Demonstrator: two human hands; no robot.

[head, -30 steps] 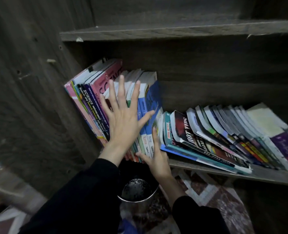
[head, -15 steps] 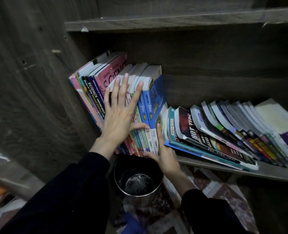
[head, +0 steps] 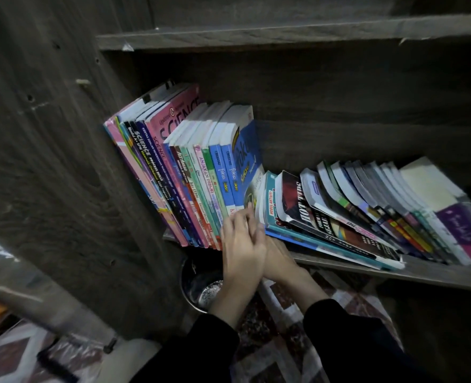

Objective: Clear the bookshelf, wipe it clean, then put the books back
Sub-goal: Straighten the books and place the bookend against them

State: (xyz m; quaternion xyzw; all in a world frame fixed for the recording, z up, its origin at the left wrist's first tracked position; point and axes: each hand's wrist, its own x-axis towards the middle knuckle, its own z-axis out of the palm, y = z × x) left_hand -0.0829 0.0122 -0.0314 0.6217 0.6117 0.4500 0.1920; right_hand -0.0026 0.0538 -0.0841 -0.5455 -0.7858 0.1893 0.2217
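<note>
A row of upright books (head: 190, 167) stands at the left end of the dark wooden shelf (head: 436, 275), pressed against the side panel. To their right, several more books (head: 353, 211) lean over leftward in a slanted fan. My left hand (head: 239, 250) rests low on the blue spines where the two groups meet, fingers together and holding nothing. My right hand (head: 279, 258) lies just under and beside it at the shelf's front edge. Its fingers are hidden behind the left hand and the leaning books.
A shiny metal bucket (head: 201, 288) stands on the floor below the shelf, right under my hands. The tall side panel (head: 63, 161) closes off the left. An upper shelf board (head: 284, 34) runs overhead. A patterned mat (head: 281, 355) covers the floor.
My left hand has slid down from the upper spines, its spread fingers closing together, and now lies over the right hand at the base of the blue books.
</note>
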